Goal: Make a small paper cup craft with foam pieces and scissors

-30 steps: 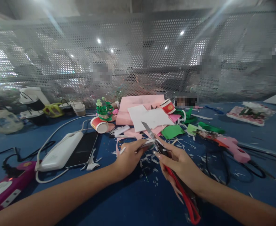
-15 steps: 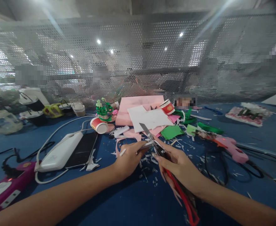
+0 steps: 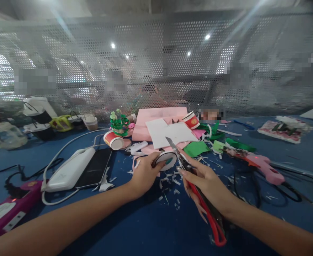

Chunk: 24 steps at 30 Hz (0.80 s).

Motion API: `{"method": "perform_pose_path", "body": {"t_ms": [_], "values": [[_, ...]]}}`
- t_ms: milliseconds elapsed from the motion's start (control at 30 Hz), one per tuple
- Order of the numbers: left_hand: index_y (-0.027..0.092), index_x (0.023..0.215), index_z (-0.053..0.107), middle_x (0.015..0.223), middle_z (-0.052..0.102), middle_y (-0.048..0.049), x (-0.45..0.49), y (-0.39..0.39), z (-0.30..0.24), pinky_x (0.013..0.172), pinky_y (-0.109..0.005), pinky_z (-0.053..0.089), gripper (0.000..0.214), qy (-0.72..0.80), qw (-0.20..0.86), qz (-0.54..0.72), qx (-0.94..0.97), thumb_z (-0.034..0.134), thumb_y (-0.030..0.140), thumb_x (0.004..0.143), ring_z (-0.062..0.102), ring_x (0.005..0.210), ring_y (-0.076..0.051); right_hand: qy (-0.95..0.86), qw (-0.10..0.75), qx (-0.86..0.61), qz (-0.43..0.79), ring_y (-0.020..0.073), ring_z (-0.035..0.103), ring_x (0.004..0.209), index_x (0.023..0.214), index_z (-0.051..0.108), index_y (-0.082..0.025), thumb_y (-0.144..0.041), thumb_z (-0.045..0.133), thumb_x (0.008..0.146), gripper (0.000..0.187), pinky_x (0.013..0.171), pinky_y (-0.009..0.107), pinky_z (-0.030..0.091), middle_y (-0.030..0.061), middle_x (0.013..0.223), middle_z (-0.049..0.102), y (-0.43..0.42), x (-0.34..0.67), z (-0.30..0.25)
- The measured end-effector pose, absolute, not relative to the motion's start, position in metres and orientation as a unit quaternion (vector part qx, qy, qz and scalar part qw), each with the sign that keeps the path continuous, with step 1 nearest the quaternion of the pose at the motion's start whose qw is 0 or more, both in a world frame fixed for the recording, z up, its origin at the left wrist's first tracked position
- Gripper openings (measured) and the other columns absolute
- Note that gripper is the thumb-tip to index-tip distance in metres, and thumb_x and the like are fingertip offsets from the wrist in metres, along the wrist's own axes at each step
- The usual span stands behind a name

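Observation:
Between the thumb and fingers of my left hand [image 3: 146, 176] is a round white disc [image 3: 169, 164] with a dark outline, its face tilted toward me. My right hand [image 3: 206, 185] is wrapped around a red-handled utility knife [image 3: 216, 227]. Its metal blade points up and away to the left, close to the disc's right edge; I cannot tell whether they touch. White paper scraps [image 3: 176, 192] litter the blue table below both hands. Behind the blade lies a white sheet [image 3: 169, 133] on pink paper [image 3: 159, 115].
A pink glue gun [image 3: 265, 169] and green paper [image 3: 197, 148] lie to the right. Two red-and-white paper cups [image 3: 113, 140] [image 3: 190, 120] lie tipped at the back. A white power bank [image 3: 69, 170], a phone [image 3: 95, 169] and a purple power strip [image 3: 17, 206] with cables occupy the left.
My left hand has turned the white disc from edge-on to face-up toward me. The knife blade has shifted slightly right, off the disc's near side.

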<state>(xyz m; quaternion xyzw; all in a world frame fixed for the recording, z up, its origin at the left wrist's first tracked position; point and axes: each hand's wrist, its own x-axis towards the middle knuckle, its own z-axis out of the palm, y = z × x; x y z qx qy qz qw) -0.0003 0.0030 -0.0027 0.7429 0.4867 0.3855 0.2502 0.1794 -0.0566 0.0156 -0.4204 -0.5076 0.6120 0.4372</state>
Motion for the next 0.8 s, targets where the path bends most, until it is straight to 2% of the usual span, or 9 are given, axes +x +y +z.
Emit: {"method": "perform_pose_path", "body": {"t_ms": [267, 400, 600, 800], "values": [[0.017, 0.084, 0.064, 0.061, 0.054, 0.0045, 0.0003, 0.0014, 0.0004, 0.052, -0.019, 0.04, 0.014, 0.479, 0.212, 0.382, 0.762, 0.052, 0.025, 0.081, 0.047, 0.055, -0.009, -0.519, 0.429, -0.417, 0.61, 0.0086, 0.046, 0.029, 0.149, 0.012, -0.028, -0.034, 0.056, 0.085, 0.078, 0.026, 0.018, 0.04, -0.0067, 0.052, 0.055, -0.0562, 0.1792, 0.0122], [0.018, 0.088, 0.065, 0.067, 0.06, 0.0033, -0.0012, 0.0012, -0.0016, 0.056, -0.02, 0.043, 0.017, 0.454, 0.194, 0.374, 0.785, 0.051, 0.027, 0.084, 0.051, 0.061, -0.011, -0.518, 0.431, -0.416, 0.611, 0.0089, 0.045, 0.028, 0.149, 0.012, -0.03, -0.034, 0.055, 0.086, 0.076, 0.025, 0.019, 0.041, -0.0073, 0.052, 0.055, -0.0558, 0.1788, 0.0087], [0.02, 0.094, 0.065, 0.077, 0.068, 0.0015, -0.0027, -0.0018, -0.0005, 0.066, -0.022, 0.044, 0.017, 0.418, 0.136, 0.342, 0.83, 0.049, 0.02, 0.087, 0.058, 0.067, -0.012, -0.53, 0.431, -0.414, 0.602, 0.008, 0.045, 0.029, 0.149, 0.014, -0.026, -0.031, 0.054, 0.086, 0.075, 0.028, 0.017, 0.039, -0.0069, 0.05, 0.055, -0.0564, 0.1771, 0.0119], [0.022, 0.103, 0.062, 0.09, 0.071, -0.0005, -0.0029, -0.006, -0.0001, 0.074, -0.026, 0.046, 0.021, 0.443, 0.081, 0.338, 0.827, 0.047, 0.018, 0.088, 0.064, 0.082, -0.016, -0.528, 0.428, -0.409, 0.609, 0.0076, 0.046, 0.031, 0.148, 0.018, -0.026, -0.031, 0.057, 0.085, 0.074, 0.031, 0.017, 0.041, -0.0078, 0.051, 0.054, -0.0551, 0.1784, 0.0098]]}}
